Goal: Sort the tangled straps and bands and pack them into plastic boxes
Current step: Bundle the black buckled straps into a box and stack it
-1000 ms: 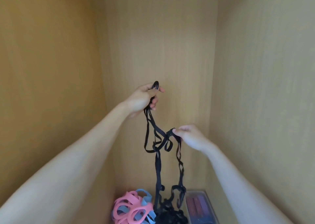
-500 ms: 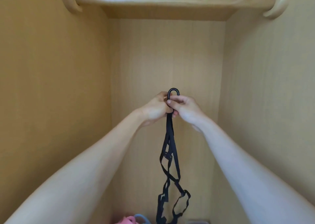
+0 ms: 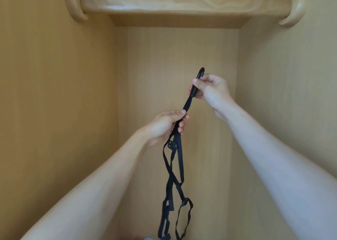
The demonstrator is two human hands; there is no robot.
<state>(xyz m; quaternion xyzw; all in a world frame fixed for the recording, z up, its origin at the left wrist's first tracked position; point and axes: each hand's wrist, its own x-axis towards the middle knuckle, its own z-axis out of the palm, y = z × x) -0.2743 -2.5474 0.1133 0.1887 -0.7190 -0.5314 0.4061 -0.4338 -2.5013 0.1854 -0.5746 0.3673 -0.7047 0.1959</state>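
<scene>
Bright, soft, warm light, no hard shadows. Pale sheen on the wooden rail at 12 o'clock; shelf underside behind it is darker. Left wall at 9 o'clock is dimmer than the right wall at 3. Wide-angle bowing: rail curves, forearms balloon at 5 and 7 o'clock. Black strap is nearly textureless and soft at 6 o'clock. Mild compression softness overall.
</scene>
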